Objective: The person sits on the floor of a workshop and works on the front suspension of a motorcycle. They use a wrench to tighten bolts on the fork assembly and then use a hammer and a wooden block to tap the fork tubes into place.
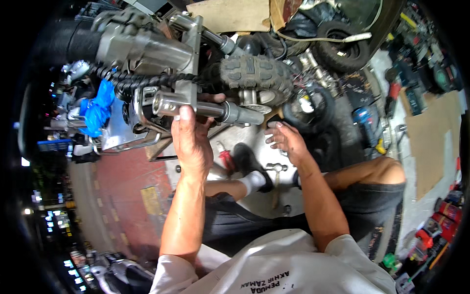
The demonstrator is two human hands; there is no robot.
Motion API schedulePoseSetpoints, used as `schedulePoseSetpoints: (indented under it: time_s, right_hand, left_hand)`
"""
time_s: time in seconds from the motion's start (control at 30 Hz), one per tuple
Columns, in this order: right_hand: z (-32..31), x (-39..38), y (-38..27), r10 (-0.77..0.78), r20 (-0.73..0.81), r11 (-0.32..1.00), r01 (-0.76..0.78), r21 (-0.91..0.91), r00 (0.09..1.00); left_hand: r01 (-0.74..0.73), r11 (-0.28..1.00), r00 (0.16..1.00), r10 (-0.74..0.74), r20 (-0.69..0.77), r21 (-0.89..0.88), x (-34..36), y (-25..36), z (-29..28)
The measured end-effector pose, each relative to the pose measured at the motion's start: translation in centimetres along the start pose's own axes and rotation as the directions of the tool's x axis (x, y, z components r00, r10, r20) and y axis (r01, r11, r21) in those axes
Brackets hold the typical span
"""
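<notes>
A motorcycle front fork lies sideways in front of me, its two metal legs joined by a flat clamp plate (194, 44). My left hand (192, 147) wraps around the nearer fork tube (205, 109), with the thumb on the near side and fingertips showing beyond it. This tube ends at the right in a duller grey sleeve (245, 116). Just right of that end is my right hand (289, 139), its fingers loosely spread and apart from the tube. A small dark piece (275, 119) shows by its fingertips; whether it touches them I cannot tell.
A knobbly tyre (254, 73) lies behind the fork. On the floor between my legs are a hammer (276, 167) and a red-handled tool (225, 158). A blue power tool (364, 120) and cardboard (431, 147) lie to the right. A blue plastic bag (99, 108) hangs at left.
</notes>
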State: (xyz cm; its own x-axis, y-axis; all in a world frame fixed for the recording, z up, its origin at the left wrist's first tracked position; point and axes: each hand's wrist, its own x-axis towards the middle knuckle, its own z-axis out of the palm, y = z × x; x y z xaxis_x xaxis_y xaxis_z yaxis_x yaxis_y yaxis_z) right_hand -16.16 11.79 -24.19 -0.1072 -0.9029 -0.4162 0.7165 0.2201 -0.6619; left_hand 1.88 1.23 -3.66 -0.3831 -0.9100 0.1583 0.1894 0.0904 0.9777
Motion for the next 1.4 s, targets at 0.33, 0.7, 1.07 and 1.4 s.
schedulePoseSetpoints:
  time_s: [0.33,0.7,1.07,1.4]
  right_hand:
    - [3.0,3.9,-3.2,0.019,0.463,0.994,-0.067,0.087,0.886]
    - [2.5,5.1,-5.8,-0.034,0.489,0.995,0.076,-0.067,0.871]
    - [3.0,4.6,-3.8,0.0,0.444,1.0,0.002,-0.004,0.896]
    - [2.6,5.0,-3.8,0.027,0.441,0.995,0.02,-0.102,0.897]
  left_hand:
    - [0.107,0.981,0.969,-0.067,-0.237,0.161,1.1,4.4,3.2]
    - [0.135,0.959,0.953,-0.057,-0.298,0.247,2.0,2.8,3.9]
    - [0.119,0.972,0.977,-0.078,-0.2,0.201,2.0,2.9,2.9]
    - [0.174,0.946,0.948,-0.086,-0.305,0.273,2.0,2.8,5.6]
